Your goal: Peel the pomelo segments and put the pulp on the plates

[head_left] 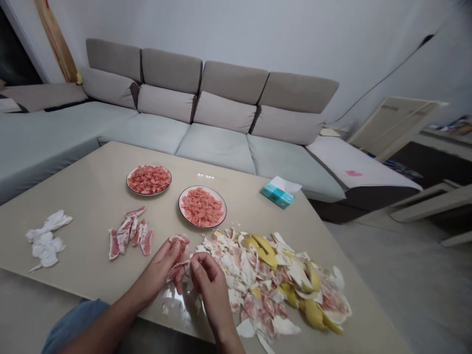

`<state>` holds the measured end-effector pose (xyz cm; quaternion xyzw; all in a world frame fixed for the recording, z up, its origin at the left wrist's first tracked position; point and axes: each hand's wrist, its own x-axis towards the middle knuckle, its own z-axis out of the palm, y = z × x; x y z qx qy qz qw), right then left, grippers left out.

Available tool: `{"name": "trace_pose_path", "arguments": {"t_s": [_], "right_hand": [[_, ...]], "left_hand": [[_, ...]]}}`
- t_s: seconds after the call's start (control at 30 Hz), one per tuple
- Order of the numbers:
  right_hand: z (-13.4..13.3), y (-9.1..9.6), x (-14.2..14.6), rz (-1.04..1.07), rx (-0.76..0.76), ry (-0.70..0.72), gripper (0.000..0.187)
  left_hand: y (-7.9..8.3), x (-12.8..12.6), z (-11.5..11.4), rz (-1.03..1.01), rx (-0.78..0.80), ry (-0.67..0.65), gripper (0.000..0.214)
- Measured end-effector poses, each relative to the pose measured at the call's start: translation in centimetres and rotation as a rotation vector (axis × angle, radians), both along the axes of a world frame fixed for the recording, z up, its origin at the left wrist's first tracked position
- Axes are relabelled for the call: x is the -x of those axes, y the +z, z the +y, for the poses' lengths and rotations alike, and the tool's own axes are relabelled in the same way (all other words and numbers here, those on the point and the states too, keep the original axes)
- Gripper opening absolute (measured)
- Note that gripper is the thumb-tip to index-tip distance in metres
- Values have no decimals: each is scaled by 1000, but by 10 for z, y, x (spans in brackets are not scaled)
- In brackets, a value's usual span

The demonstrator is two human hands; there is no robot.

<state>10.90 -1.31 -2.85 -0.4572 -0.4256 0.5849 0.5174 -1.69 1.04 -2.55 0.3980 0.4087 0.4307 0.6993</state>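
Note:
A pink pomelo segment with white membrane on it is in my left hand, fingers wrapped round it, just above the table's near side. Close by on its right is my right hand, thumb and forefinger pinched together; whatever is between those fingertips is too small to make out. Several unpeeled pomelo segments lie left of my hands. Beyond them, pieces of pink pulp fill one plate and another plate. A heap of white pith and yellow pomelo peel spreads right of my hands.
Crumpled white tissues lie at the left of the beige table. A blue tissue box stands near its far right corner. Behind the table runs a grey sofa. Scraps of pith lie by the table's near edge.

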Motion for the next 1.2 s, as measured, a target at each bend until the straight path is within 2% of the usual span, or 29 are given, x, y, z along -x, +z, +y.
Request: {"name": "trace_pose_path", "arguments": {"t_s": [0.2, 0.33, 0.5, 0.67, 0.83, 0.97, 1.2], "right_hand": [[1, -2, -1, -53, 4, -19, 30], [2, -12, -4, -59, 9, -65, 25], [-4, -16, -3, -114, -59, -115, 21], [-5, -16, 0, -252, -171, -133, 20], [-1, -19, -2, -219, -51, -71, 21], [0, -16, -3, -193, -48, -47, 22], [0, -14, -7, -196, -49, -37, 22]], "left_hand": [[-2, -2, -4, 146, -51, -53, 44], [-4, -3, -4, 91, 2, -82, 38], [-2, -3, -2, -61, 27, 35, 35], [-3, -1, 1, -75, 7, 106, 36], [-2, 0, -1, -16, -4, 54, 36], [2, -1, -4, 46, 19, -24, 37], [2, 1, -2, 64, 1, 17, 39]]}}
